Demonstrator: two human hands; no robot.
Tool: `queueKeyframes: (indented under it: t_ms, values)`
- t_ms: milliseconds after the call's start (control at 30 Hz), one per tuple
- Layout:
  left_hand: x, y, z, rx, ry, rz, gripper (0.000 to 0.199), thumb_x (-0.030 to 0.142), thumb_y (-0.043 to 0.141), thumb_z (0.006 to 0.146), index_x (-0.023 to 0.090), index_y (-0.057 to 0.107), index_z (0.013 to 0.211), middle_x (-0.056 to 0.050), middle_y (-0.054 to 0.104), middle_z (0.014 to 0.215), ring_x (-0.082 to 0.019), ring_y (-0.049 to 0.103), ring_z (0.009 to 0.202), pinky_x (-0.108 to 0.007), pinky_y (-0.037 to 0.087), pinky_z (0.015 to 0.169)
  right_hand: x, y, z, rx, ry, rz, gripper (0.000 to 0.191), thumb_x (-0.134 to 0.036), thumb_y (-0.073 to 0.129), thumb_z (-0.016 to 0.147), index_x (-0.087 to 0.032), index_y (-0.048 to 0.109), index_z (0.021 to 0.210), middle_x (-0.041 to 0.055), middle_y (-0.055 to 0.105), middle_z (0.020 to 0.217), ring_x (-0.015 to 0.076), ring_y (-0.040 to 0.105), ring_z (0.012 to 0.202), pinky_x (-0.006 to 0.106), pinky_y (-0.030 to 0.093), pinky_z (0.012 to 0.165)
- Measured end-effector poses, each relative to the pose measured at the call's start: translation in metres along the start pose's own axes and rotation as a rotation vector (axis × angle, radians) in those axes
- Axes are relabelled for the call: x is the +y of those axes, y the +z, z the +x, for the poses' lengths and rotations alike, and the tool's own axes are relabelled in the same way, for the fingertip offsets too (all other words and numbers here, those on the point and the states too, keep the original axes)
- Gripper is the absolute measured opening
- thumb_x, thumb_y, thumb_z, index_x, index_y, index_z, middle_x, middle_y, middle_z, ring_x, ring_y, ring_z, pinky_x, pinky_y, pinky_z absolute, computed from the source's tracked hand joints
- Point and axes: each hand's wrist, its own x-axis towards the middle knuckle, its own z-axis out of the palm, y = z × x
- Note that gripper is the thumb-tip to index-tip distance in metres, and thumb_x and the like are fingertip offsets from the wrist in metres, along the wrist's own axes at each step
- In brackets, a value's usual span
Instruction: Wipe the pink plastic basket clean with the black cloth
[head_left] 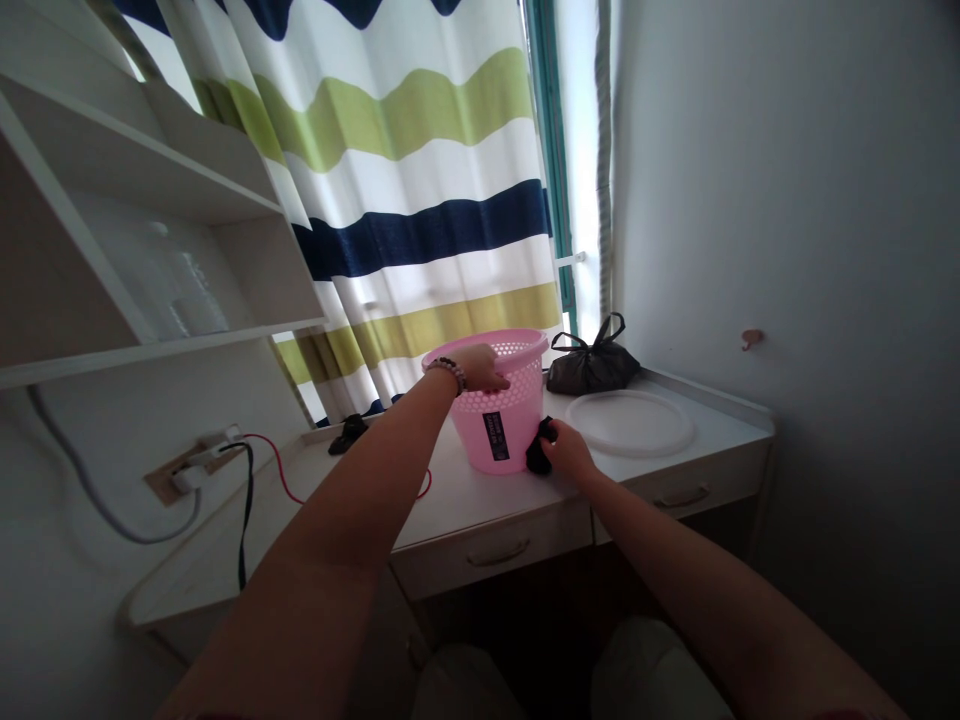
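head: left hand (478, 367) grips basket (517, 428), right hand (568, 453) black bundle (537, 454)

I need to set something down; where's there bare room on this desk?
The white desktop has a bare front strip before the pink perforated plastic basket, and a patch right of the flat white round disc. It's crowded around the basket: left hand on it, right hand with a soft black bundle, tied black plastic bag close by.
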Motion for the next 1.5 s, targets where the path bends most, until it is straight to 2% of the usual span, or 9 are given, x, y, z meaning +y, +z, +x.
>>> queueKeyframes:
  t_ms: [267, 433, 567, 667, 800, 900, 1133, 1333, 1500]
  values:
    - [-0.004, 0.002, 0.002, 0.033, 0.028, 0.068, 0.041, 0.053, 0.058, 0.062, 0.014, 0.07, 0.071, -0.007, 0.066, 0.068, -0.015, 0.056, 0.059, -0.025, 0.041, 0.059, -0.06, -0.051, 0.045, 0.207, -0.197, 0.139, 0.027, -0.028, 0.048, 0.077, -0.014, 0.055, 0.099, 0.0069, 0.061, 0.091, 0.0152, 0.053, 0.078, 0.026, 0.041, 0.071]
    - [-0.008, 0.003, 0.004, 0.064, 0.035, 0.102, 0.044, 0.054, 0.059, 0.06, 0.014, 0.07, 0.076, -0.008, 0.067, 0.071, -0.016, 0.056, 0.06, -0.026, 0.039, 0.056, -0.073, -0.054, 0.053, 0.309, -0.258, 0.285, 0.028, -0.029, 0.049, 0.076, -0.014, 0.054, 0.099, 0.0078, 0.06, 0.089, 0.0171, 0.054, 0.078, 0.028, 0.044, 0.069]
    - [-0.009, 0.002, 0.004, 0.028, 0.053, 0.069, 0.038, 0.051, 0.058, 0.062, 0.016, 0.071, 0.069, -0.006, 0.066, 0.068, -0.015, 0.056, 0.058, -0.026, 0.039, 0.057, -0.059, -0.034, 0.043, 0.336, -0.268, 0.347, 0.026, -0.029, 0.048, 0.076, -0.016, 0.052, 0.098, 0.0077, 0.059, 0.089, 0.0175, 0.054, 0.076, 0.028, 0.044, 0.064]
    - [-0.007, 0.002, 0.003, 0.007, 0.069, 0.018, 0.032, 0.046, 0.059, 0.063, 0.016, 0.07, 0.066, -0.005, 0.066, 0.066, -0.014, 0.057, 0.058, -0.026, 0.04, 0.059, -0.033, -0.012, 0.027, 0.272, -0.216, 0.267, 0.024, -0.027, 0.05, 0.074, -0.018, 0.051, 0.096, 0.0062, 0.059, 0.087, 0.0174, 0.054, 0.075, 0.029, 0.043, 0.065]
    - [-0.007, 0.002, 0.003, 0.02, 0.032, 0.022, 0.032, 0.046, 0.061, 0.061, 0.015, 0.069, 0.063, -0.005, 0.066, 0.064, -0.014, 0.056, 0.056, -0.026, 0.039, 0.056, 0.01, 0.014, 0.003, 0.0, -0.063, 0.132, 0.026, -0.023, 0.056, 0.069, -0.018, 0.052, 0.094, 0.0047, 0.06, 0.085, 0.0168, 0.054, 0.075, 0.028, 0.041, 0.068]
    - [-0.008, 0.002, 0.005, 0.006, 0.036, -0.001, 0.031, 0.045, 0.061, 0.062, 0.015, 0.07, 0.064, -0.005, 0.066, 0.065, -0.015, 0.057, 0.058, -0.025, 0.04, 0.057, 0.03, 0.025, -0.005, -0.129, -0.068, 0.089, 0.032, -0.021, 0.059, 0.067, -0.019, 0.054, 0.098, 0.0044, 0.06, 0.09, 0.016, 0.054, 0.078, 0.026, 0.04, 0.07]
    - [-0.011, 0.003, 0.009, -0.012, 0.073, -0.06, 0.034, 0.048, 0.061, 0.063, 0.016, 0.07, 0.065, -0.004, 0.068, 0.067, -0.014, 0.058, 0.061, -0.025, 0.041, 0.062, 0.037, 0.024, -0.003, -0.036, -0.022, -0.034, 0.027, -0.027, 0.062, 0.066, -0.018, 0.061, 0.091, 0.0058, 0.058, 0.09, 0.0153, 0.052, 0.078, 0.025, 0.038, 0.07]
    - [-0.012, 0.006, 0.01, -0.024, 0.055, -0.093, 0.035, 0.05, 0.06, 0.063, 0.017, 0.071, 0.07, -0.004, 0.068, 0.069, -0.014, 0.058, 0.062, -0.027, 0.041, 0.063, 0.033, 0.017, -0.008, -0.223, 0.046, 0.004, 0.025, -0.034, 0.061, 0.069, -0.021, 0.065, 0.09, 0.0028, 0.064, 0.079, 0.0133, 0.053, 0.066, 0.023, 0.033, 0.058]
    - [-0.015, 0.008, 0.012, -0.019, 0.083, -0.088, 0.035, 0.052, 0.059, 0.065, 0.02, 0.071, 0.071, -0.005, 0.068, 0.071, -0.015, 0.057, 0.062, -0.029, 0.04, 0.065, 0.031, 0.016, -0.008, -0.223, 0.045, -0.02, 0.026, -0.035, 0.062, 0.07, -0.021, 0.065, 0.09, 0.004, 0.065, 0.08, 0.0133, 0.054, 0.066, 0.022, 0.03, 0.056]
